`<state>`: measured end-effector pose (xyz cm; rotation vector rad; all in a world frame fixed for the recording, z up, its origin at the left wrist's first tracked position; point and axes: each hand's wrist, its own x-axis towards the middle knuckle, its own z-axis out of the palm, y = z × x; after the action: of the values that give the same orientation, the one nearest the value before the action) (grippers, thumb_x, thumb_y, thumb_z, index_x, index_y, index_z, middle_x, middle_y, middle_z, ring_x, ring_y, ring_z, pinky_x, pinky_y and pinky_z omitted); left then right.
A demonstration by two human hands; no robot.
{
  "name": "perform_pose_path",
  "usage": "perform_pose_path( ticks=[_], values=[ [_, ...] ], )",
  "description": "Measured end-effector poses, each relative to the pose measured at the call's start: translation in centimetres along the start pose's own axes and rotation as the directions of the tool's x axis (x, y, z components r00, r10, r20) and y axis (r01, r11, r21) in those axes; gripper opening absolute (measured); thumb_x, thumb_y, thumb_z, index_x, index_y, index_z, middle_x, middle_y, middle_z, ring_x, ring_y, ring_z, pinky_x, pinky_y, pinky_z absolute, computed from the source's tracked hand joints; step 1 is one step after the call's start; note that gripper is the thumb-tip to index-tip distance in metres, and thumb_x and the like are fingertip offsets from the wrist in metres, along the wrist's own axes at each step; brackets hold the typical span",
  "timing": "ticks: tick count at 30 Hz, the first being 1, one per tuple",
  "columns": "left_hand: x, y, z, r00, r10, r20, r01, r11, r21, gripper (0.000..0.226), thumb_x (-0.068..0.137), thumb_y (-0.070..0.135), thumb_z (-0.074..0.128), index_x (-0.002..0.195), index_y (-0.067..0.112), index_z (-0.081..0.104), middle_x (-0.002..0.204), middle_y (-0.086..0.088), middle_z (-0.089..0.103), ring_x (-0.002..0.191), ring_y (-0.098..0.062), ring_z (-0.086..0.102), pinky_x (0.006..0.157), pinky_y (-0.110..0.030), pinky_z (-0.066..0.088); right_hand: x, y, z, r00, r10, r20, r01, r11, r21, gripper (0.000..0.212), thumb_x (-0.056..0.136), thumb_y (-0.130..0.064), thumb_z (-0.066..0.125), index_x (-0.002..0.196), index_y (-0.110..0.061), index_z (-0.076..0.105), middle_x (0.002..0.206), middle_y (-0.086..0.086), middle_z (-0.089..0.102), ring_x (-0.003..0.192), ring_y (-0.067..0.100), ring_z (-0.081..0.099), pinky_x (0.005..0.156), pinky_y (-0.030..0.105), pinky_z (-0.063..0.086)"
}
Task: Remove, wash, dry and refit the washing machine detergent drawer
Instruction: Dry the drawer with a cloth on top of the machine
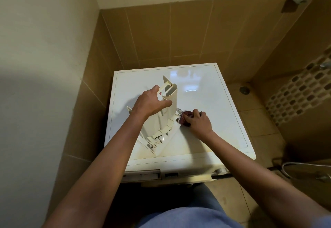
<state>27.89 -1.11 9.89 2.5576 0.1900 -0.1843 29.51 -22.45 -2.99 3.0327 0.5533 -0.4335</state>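
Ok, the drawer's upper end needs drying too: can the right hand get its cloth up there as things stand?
Probably yes. The right hand grips the cloth beside the drawer, and nothing lies between it and the upper end. The left hand grips the drawer mostly from the left side.

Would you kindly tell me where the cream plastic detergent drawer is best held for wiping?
Grip the cream plastic detergent drawer near its upper end from the left, as the left hand does. It stands on end, tilted, on the white washing machine top, so a high hold likely steadies it and leaves the lower right to the right hand with dark red cloth.
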Motion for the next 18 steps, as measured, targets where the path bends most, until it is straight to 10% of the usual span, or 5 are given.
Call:
perform_pose_path(
  ticks=[12,18],
  values=[
    [-0.3,0.4,0.6,0.999,0.04,-0.02,-0.039,0.998,0.048,0.048,0.064,0.057,0.054,0.097,0.022,0.047,0.085,0.0,0.059,0.076,-0.026,0.059,0.066,-0.034,0.054,1.4,0.6,-1.5,0.977,-0.01,0.215,-0.005,0.997,0.071,0.051,0.095,-0.04,0.042,0.144,-0.044,0.031,0.131,0.009,0.034,0.118,0.04,0.038,0.098,0.047,0.043],
    [-0.4,0.6,0.5,0.994,0.104,0.022,-0.104,0.995,0.006,0.046,0.065,0.055,0.056,0.096,0.022,0.046,0.077,0.01,0.051,0.073,-0.02,0.056,0.054,-0.026,0.04,1.2,-2.3,-2.2,0.985,0.051,0.163,-0.017,0.98,-0.2,0.047,0.098,-0.03,0.043,0.144,-0.028,0.035,0.14,0.007,0.032,0.124,0.041,0.037,0.093,0.04,0.039]
  ],
)
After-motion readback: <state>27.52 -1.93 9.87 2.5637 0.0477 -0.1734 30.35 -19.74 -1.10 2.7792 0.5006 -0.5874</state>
